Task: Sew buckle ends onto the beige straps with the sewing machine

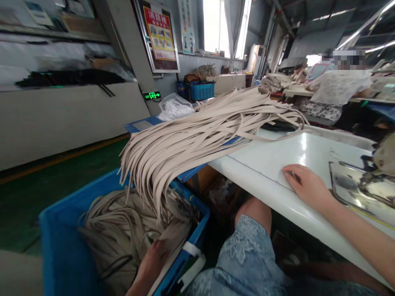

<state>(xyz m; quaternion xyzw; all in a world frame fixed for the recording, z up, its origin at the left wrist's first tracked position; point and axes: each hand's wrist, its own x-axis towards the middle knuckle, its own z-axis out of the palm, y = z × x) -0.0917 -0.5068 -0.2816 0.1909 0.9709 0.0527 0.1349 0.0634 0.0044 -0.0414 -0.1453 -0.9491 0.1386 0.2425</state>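
"Left hand (154, 257): where was it?"

"Down inside the blue bin (66, 242), toward its near side, on the beige strips (114, 230) heaped there. Its fingers blurred into the strips, so I could not tell how far that grip had closed, or whether it had hold of any."

"And the right hand (305, 183)?"

"On the white table (274, 154), close to the front edge. That grip was curled nearly closed, with a small dark object (294, 176) held at the thumb and fingers, too small to identify."

"Were there strips outside the bin?"

"Yes. A long, loose bundle (191, 133) lay across a blue board (194, 172) and the table's far left corner. Its near ends drooped down into the bin."

"Surroundings?"

"A sewing machine (385, 154) stood on the table, right of the right hand. A plastic bag (175, 107) lay behind the bundle. Further back, a person in a white top (339, 90) worked with their back to us."
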